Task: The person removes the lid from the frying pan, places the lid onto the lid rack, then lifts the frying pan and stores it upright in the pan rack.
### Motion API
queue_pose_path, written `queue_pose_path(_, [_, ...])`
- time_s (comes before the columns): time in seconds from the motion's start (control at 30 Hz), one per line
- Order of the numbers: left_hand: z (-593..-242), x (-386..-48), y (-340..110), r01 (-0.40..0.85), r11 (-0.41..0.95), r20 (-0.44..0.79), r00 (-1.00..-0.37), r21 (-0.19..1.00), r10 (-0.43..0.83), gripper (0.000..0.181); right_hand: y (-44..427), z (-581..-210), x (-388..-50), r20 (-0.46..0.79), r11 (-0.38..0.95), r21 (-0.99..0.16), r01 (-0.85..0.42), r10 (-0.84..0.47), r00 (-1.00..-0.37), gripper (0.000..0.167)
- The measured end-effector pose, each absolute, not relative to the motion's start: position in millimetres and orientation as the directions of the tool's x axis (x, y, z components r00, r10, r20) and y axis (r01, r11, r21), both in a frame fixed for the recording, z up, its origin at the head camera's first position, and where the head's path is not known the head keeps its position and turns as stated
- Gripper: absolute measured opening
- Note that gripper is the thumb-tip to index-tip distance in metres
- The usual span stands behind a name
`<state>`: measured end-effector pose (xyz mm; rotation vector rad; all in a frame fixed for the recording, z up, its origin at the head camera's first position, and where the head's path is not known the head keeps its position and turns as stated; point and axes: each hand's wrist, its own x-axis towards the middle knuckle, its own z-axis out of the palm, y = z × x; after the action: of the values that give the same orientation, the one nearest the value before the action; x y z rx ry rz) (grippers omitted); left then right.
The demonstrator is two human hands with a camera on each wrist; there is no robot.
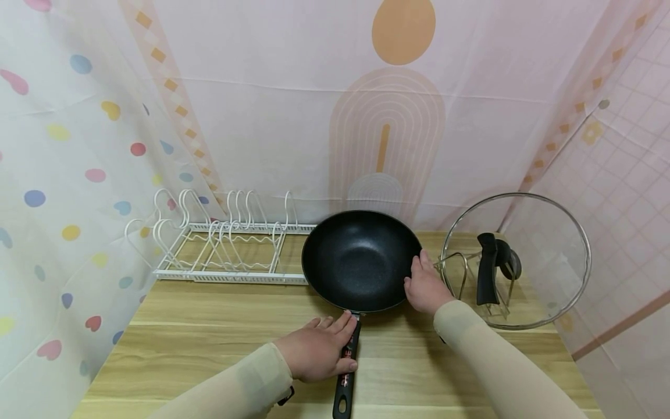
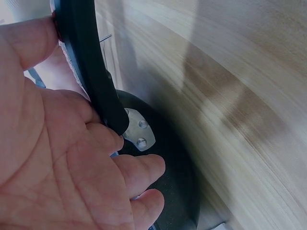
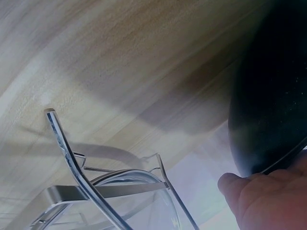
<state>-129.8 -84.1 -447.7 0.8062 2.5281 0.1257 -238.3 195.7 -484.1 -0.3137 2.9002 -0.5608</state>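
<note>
A black wok (image 1: 361,262) with a long black handle (image 1: 345,384) sits on the wooden table, its handle toward me. My left hand (image 1: 319,349) lies along the handle's left side, fingers loosely extended and touching it near the pan, thumb farther down. In the left wrist view, the palm of the left hand (image 2: 72,158) faces the handle (image 2: 88,57), beside the riveted metal bracket (image 2: 139,129). At the wok's right rim, my right hand (image 1: 426,285) touches the edge with fairly straight fingers. The right wrist view shows the hand (image 3: 273,201) against the dark wok wall (image 3: 264,105).
A white wire dish rack (image 1: 251,279) stands behind and left, its right end hidden behind the wok. On the right, a glass lid (image 1: 555,262) with a black knob leans upright in a metal stand (image 1: 463,265), close to my right hand. Patterned curtains (image 1: 262,128) hang behind the table.
</note>
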Motion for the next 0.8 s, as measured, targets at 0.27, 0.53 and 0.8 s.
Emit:
queue_pose_path(0.27, [-447.9, -129.1, -83.0, 0.530, 0.817, -0.419, -0.705, 0.227, 0.573, 0.082, 196.3, -484.8, -239.4, -0.120, 0.906, -0.384, -0.180, -0.242, -0.963, 0.064])
queue_pose_path(0.53, [-447.4, -129.0, -82.2, 0.530, 0.816, -0.428, -0.697, 0.232, 0.575, 0.082, 197.1, -482.1, -239.5, -0.142, 0.899, -0.405, -0.170, -0.245, -0.959, 0.064])
queue_pose_path(0.8, [-448.0, -128.9, -82.0, 0.532, 0.813, -0.433, -0.691, 0.237, 0.579, 0.082, 196.8, -482.3, -241.3, -0.147, 0.894, -0.416, -0.165, -0.245, -0.958, 0.065])
